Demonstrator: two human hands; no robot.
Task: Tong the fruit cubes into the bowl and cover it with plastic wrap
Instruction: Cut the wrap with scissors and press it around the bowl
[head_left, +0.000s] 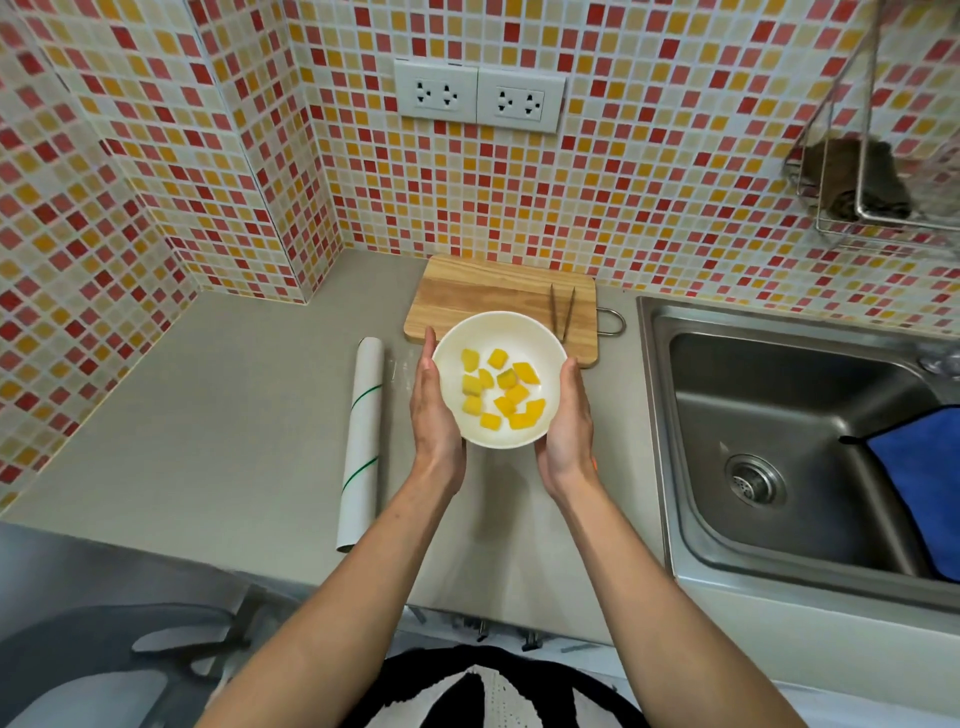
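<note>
Now both palms cup the white bowl (498, 379): left hand (435, 410) and right hand (567, 421) on opposite sides, mango cubes (501, 389) inside. Keep it level; the wrap roll (362, 441) lies just outside the left hand.

Bowl (498, 332) is hiding cutting board's (467, 291) 6 o'clock edge. Blue cloth (919, 483) and wire rack (878, 182) are running off frame at 3 o'clock. Rack contents: cannot tell.
</note>
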